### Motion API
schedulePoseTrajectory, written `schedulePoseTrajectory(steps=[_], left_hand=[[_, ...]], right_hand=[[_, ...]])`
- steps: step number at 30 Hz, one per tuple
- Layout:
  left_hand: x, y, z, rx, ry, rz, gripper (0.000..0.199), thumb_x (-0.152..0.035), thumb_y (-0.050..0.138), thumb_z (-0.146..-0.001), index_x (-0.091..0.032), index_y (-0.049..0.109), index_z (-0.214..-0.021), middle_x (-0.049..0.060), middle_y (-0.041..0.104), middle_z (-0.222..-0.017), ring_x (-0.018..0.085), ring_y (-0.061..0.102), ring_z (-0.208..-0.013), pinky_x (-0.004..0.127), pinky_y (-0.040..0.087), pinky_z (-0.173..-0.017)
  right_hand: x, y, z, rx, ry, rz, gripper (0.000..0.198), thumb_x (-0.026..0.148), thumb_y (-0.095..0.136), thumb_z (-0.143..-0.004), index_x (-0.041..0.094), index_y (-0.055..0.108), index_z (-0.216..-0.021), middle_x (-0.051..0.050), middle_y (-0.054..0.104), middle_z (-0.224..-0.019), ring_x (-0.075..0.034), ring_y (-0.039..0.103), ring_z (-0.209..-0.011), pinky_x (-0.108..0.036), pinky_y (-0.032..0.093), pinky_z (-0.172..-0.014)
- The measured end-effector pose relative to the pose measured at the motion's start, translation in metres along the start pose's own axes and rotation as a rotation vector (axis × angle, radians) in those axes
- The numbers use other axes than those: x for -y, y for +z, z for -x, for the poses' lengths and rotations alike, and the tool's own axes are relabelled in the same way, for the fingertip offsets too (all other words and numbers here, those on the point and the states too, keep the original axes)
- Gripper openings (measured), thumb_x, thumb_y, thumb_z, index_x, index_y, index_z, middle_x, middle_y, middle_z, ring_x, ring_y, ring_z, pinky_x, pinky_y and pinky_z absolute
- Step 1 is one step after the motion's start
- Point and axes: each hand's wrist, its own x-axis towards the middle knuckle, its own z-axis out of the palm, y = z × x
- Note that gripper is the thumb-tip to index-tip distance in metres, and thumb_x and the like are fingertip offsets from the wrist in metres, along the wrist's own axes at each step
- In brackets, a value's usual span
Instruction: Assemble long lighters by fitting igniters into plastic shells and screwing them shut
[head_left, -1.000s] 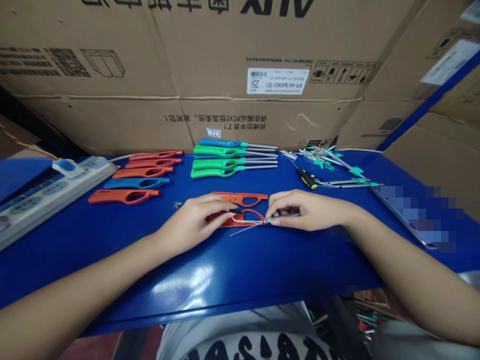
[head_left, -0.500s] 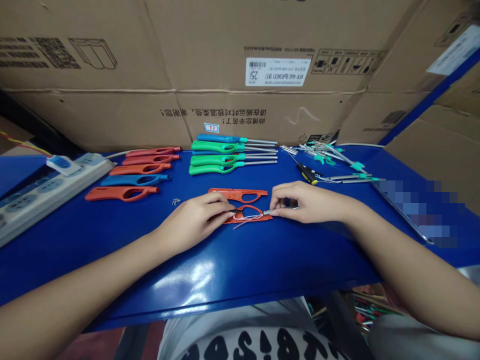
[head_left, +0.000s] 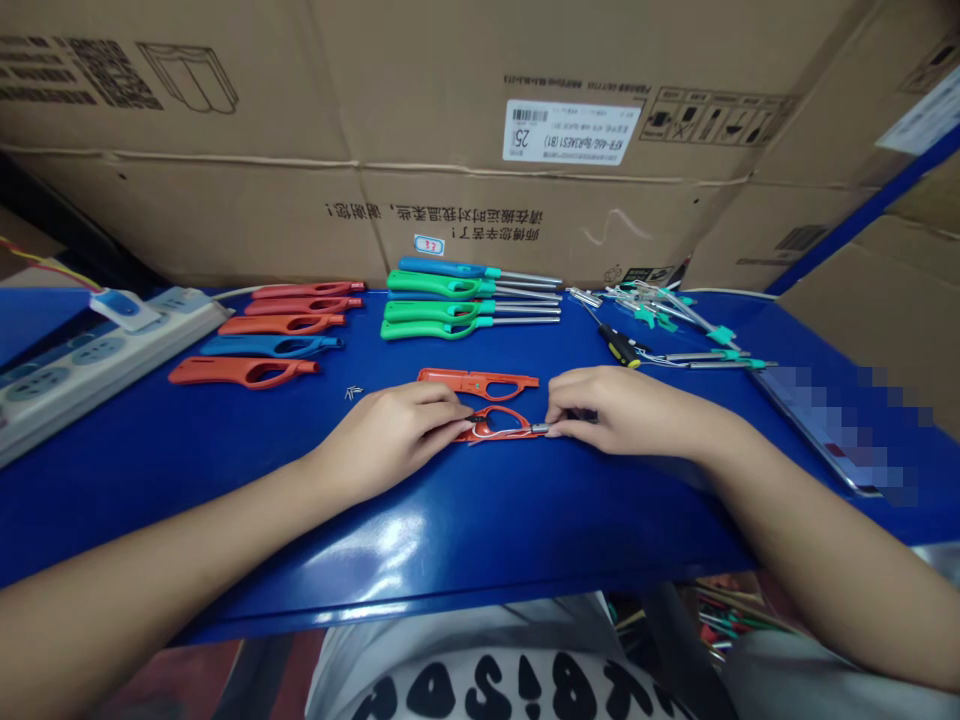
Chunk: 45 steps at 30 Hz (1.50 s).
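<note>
My left hand [head_left: 409,425] is closed at the handle end of an orange lighter half-shell [head_left: 504,408], pinching a small black part [head_left: 477,418]. From there thin white wires [head_left: 499,435] run along the shell's trigger loop to a metal tube [head_left: 540,428]. My right hand [head_left: 600,410] grips that tube between thumb and fingers, its end lying at the shell's narrow tip. Most of the tube is hidden by the hand. Just behind lies the other orange half-shell [head_left: 454,379], its inner side up.
Several closed handles [head_left: 217,372] lie at left beside a power strip [head_left: 97,350]. Lighters with metal tubes [head_left: 427,328] lie at the back. To the right are a screwdriver [head_left: 619,345], wired tubes [head_left: 697,357] and a phone-like device [head_left: 817,430]. Small screws [head_left: 354,392] lie near my left hand.
The metal tube has come down against the tip of the lower half-shell, and the wires now lie closer along it. The view has shifted slightly.
</note>
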Motion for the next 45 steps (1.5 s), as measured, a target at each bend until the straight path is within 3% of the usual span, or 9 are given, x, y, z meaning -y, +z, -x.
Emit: schedulePoseTrajectory(steps=[17, 31, 39, 45], left_hand=[[-0.003, -0.001, 0.000, 0.020, -0.019, 0.015, 0.022, -0.026, 0.055, -0.102, -0.019, 0.075, -0.107, 0.004, 0.073, -0.105, 0.019, 0.071, -0.093, 0.031, 0.056, -0.081], [-0.004, 0.000, 0.000, 0.021, -0.038, 0.025, 0.023, -0.028, 0.054, -0.103, -0.018, 0.075, -0.104, 0.005, 0.073, -0.102, 0.020, 0.071, -0.093, 0.031, 0.055, -0.082], [-0.003, 0.002, -0.001, 0.007, -0.023, 0.025, 0.024, -0.028, 0.054, -0.103, -0.018, 0.076, -0.104, 0.005, 0.073, -0.102, 0.019, 0.071, -0.091, 0.030, 0.055, -0.079], [-0.003, 0.003, -0.001, 0.011, -0.032, 0.019, 0.024, -0.028, 0.054, -0.103, -0.019, 0.076, -0.104, 0.005, 0.072, -0.102, 0.019, 0.071, -0.090, 0.030, 0.055, -0.079]], right_hand=[[0.012, 0.002, -0.003, 0.018, 0.076, 0.099, 0.011, 0.018, 0.059, -0.095, 0.017, 0.068, -0.088, -0.005, 0.067, -0.091, -0.017, 0.061, -0.079, -0.027, 0.040, -0.070], [0.014, 0.004, -0.003, 0.000, 0.075, 0.164, 0.012, 0.017, 0.059, -0.095, 0.017, 0.067, -0.086, -0.003, 0.067, -0.088, -0.016, 0.060, -0.077, -0.028, 0.039, -0.069], [0.007, 0.003, -0.004, -0.013, 0.053, 0.064, 0.009, 0.017, 0.064, -0.093, 0.017, 0.067, -0.085, -0.003, 0.067, -0.087, -0.015, 0.060, -0.077, -0.027, 0.039, -0.069], [0.013, 0.002, -0.002, 0.018, 0.060, 0.140, 0.012, 0.017, 0.062, -0.094, 0.016, 0.067, -0.083, -0.004, 0.067, -0.088, -0.016, 0.060, -0.076, -0.027, 0.038, -0.069]])
